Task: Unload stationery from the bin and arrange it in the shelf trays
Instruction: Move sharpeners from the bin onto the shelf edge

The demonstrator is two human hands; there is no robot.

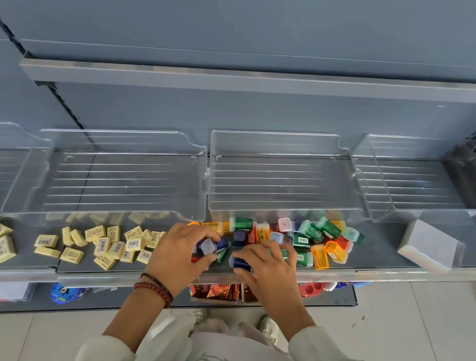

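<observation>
A heap of small coloured plastic sharpeners (311, 237), green, orange, red and blue, lies in the front of a clear shelf tray (287, 172). My left hand (181, 252) grips a few of them, a blue one with a pale cap (211, 246) showing between its fingers. My right hand (270, 267) curls round a dark blue sharpener (239, 262) at the tray's front edge. Both hands are close together over the heap's left end. The bin is not in view.
Several yellow erasers (104, 242) lie in the clear trays to the left. A bare clear tray (409, 181) and a white block (430, 246) sit to the right. The lower shelf holds a red paint palette (311, 288) and foil packets (218, 290).
</observation>
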